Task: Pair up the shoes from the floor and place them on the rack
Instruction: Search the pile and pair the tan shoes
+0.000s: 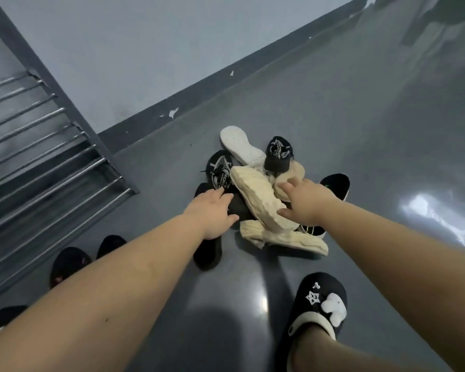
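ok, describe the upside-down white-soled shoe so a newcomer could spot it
Find the shoe pile on the grey floor right of the metal rack. At its far edge, nearest the wall, lies the upturned shoe; only it shows a plain white sole.

Two hands are reaching into the pile: the left hand (212, 210) and the right hand (306, 200). Three cream knitted shoes are lying under and beside the right hand: one (258, 200) between the hands, one (287, 240) nearer than the hands, one (293, 173) just beyond the right hand. Two black printed sneakers are showing, one (219, 169) beyond the left hand, one (278, 153) beyond the right. One white sole (240, 146) is facing up farthest out. Perhaps four plain black shoes are lying around, though the arms are hiding parts.
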